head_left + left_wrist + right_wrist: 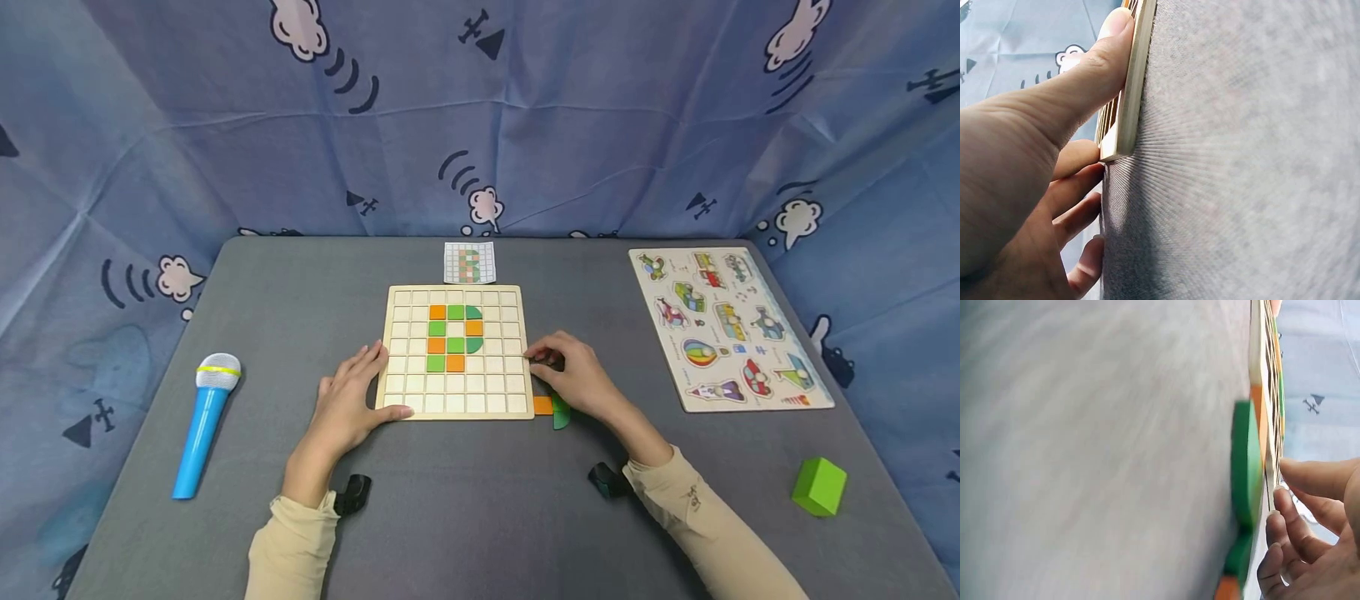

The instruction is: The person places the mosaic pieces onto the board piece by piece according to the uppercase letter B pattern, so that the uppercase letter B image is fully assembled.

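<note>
The board (pixel 455 403) is pale wood, patterned in a square grid; its tiles (pixel 437 345) are orange, light green and darker green. Microphone (pixel 202 429): blue, yellow band. Block (pixel 819 487): bright green. Counter (pixel 465 500): grey. Sleeves (pixel 300 533): beige. Backdrop (pixel 600 125): blue, with pinkish-white clouds and dark planes.

No text or number can be read; the small dark mark (pixel 693 497) on the right sleeve (pixel 712 529) is illegible.

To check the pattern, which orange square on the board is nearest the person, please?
The orange square right of the lowest green square; the other three sit farther away.
</note>
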